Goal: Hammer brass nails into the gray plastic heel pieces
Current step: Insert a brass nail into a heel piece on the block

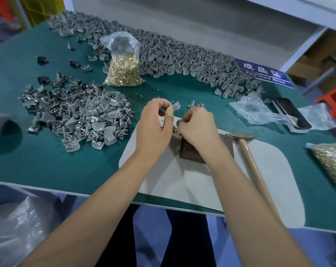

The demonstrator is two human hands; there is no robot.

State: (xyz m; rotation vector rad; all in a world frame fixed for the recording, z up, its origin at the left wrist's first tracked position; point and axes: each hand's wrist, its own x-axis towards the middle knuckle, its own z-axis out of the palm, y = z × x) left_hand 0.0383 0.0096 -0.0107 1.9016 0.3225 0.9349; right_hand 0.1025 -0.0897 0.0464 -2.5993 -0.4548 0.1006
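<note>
Near the middle of the frame, the left hand (153, 124) pinched a small gray heel piece (175, 107) between thumb and curled fingers, a bandage wrapped around the thumb tip. Just to its right, the right hand (198, 128) had its fingers curled together; whether they pinched a nail could not be told, though a few loose brass nails (174, 129) lay just beneath it on the white mat (269, 170). A dark metal block (192, 153) sat on the mat, partly under the right wrist. The hammer (249, 151) lay untouched to the right, its wooden handle running toward the lower right. At center left a pile of nailed heel pieces (78, 116) covered the green table (47, 160). Above it stood a clear bag of brass nails (122, 62), and a long heap of gray heel pieces (173, 54) ran across the upper frame toward a blue sign (263, 73). A second bag of nails (331, 160) lay at the right edge.
</note>
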